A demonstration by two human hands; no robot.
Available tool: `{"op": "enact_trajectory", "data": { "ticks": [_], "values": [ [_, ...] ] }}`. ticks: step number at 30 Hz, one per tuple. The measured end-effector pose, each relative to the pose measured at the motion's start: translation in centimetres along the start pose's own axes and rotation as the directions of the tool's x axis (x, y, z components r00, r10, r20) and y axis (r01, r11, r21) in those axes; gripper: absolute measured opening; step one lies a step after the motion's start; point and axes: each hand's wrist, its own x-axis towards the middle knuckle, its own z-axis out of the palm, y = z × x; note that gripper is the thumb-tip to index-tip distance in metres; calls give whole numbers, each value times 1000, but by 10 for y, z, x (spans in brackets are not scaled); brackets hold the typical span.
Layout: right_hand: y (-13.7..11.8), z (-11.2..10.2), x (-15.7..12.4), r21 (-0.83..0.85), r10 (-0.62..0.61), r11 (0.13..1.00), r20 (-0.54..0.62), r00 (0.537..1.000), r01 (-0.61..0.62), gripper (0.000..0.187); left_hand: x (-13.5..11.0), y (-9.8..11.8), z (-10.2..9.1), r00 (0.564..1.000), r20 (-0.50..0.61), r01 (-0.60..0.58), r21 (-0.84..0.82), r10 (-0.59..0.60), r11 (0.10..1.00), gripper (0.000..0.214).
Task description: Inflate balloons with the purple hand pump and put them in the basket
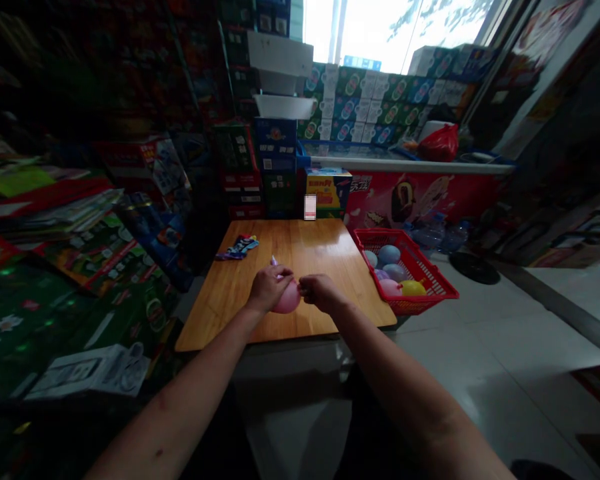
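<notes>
A small inflated pink balloon (286,301) is over the near middle of the wooden table (320,247). My left hand (270,287) is curled over the balloon's left and upper side, gripping it. At its right edge, my right hand (321,292) has its fingers pinched together at what looks like the balloon's neck; the fingers hide most of it. Just beyond my left fingers, a pale purple pointed thing (275,261) sticks up, its lower part covered by the hand. Toward the table's far left lies a pile of uninflated balloons (239,247) in mixed colours.
Right of the table stands a red plastic basket (437,280) with several inflated balloons, including a yellow balloon (413,288). A phone (310,207) leans against a yellow box (330,189) at the far edge. Stacked cartons (95,260) crowd the left side.
</notes>
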Motion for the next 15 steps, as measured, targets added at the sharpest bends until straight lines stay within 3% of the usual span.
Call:
{"op": "enact_trajectory", "data": {
  "ticks": [5, 8, 12, 15],
  "values": [
    [25, -17, 50, 87, 67, 994, 40, 997, -71, 8, 29, -41, 22, 993, 107, 48, -22, -46, 999, 12],
    [42, -20, 74, 99, 71, 992, 68, 995, -78, 9, 36, -59, 29, 990, 143, -7, 29, 3, 1000, 11],
    [66, -21, 94, 247, 75, 964, 96, 993, -97, 13, 31, -75, 41, 994, 57, -102, 87, 98, 991, 16],
    [77, -23, 103, 413, 172, 883, 161, 972, -225, 10, 27, -79, 52, 994, 35, -104, 124, 101, 987, 16]
  ]
}}
